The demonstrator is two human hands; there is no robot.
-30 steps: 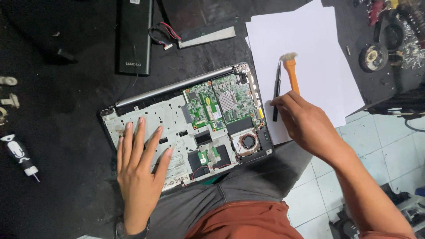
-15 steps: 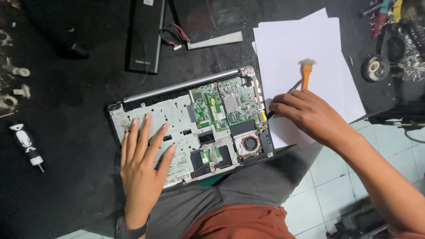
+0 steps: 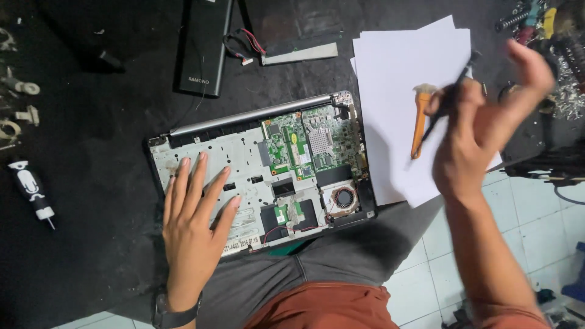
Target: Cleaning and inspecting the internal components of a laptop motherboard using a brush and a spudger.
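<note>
From the head camera, the left hand (image 3: 194, 228) lies flat with fingers spread on the silver-grey inner frame of the opened laptop base (image 3: 231, 161), gripping nothing; pressing down this way, it seems to steady the chassis, which rests partly on the black bench mat (image 3: 91, 183) and partly over the person's grey-clad knee (image 3: 341, 256). A dark watch band (image 3: 173, 317) circles that wrist. Just to the right of its fingertips sits the green circuit board (image 3: 304, 143), and below that, toward the person, the small round cooling fan (image 3: 343, 198) with thin red wires beside it.

The right hand (image 3: 481, 131) is raised well above and to the right of the laptop, motion-blurred. It pinches a slim black rod-shaped tool (image 3: 448, 103), probably a screwdriver or pen, between thumb and forefinger, the other fingers loosely fanned; the tool slants down to the left. Directly under this hand lie white sheets of paper (image 3: 402, 61), likely laid out as a clean surface for small parts, and on them an orange-handled brush (image 3: 419, 119) with pale bristles.

Beyond the left hand, at the far side of the mat, are a long black battery pack (image 3: 204, 45) and a grey strip with red and black leads (image 3: 292, 52). Far to its left lies a black-and-white handled screwdriver (image 3: 31, 190). Past the right hand sits a jumble of tools (image 3: 548, 24), too blurred to sort.
</note>
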